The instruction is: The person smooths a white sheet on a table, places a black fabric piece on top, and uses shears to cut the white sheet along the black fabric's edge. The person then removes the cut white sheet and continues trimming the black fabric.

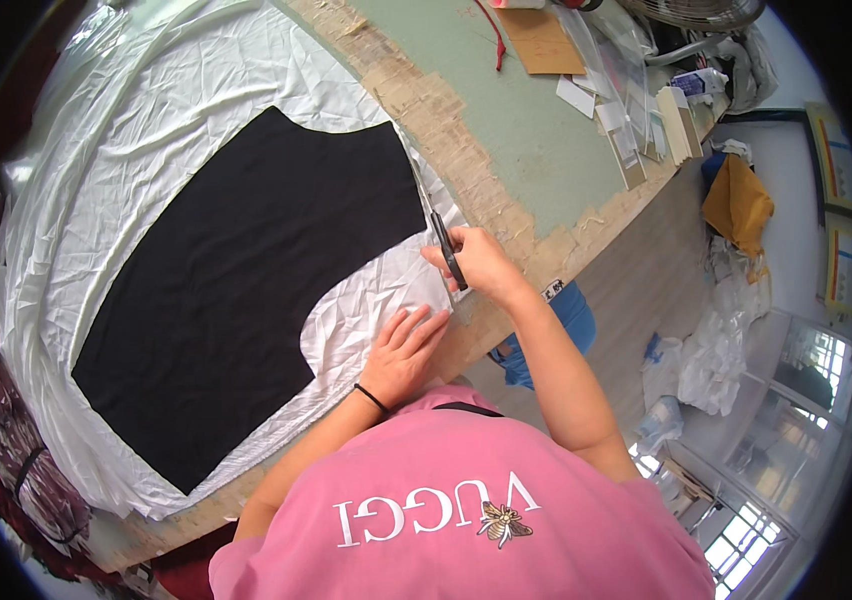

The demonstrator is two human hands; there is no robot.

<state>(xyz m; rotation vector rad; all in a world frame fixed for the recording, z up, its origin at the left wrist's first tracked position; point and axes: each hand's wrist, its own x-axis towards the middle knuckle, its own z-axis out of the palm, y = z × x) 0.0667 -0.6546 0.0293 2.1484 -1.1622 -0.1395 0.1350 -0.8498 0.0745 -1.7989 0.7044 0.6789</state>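
A black cut fabric piece (236,280) with curved edges lies flat on a larger, wrinkled white cloth (371,290). My right hand (486,268) grips black-handled scissors (448,250) at the right side of the cloth. Their blades point away from me, along the right edge of the black piece, and are partly lost against the white cloth. My left hand (406,350) rests palm down with fingers spread on the white cloth, close to its near right edge and right of the black piece's curved cutout.
Brown tape strips (446,120) run across the green table (546,190). Cardboard (543,42), pale strips (681,125) and a fan (696,10) crowd the far right. Dark red bundled material (31,460) lies at the left. A blue item (571,325) sits below the table's right edge.
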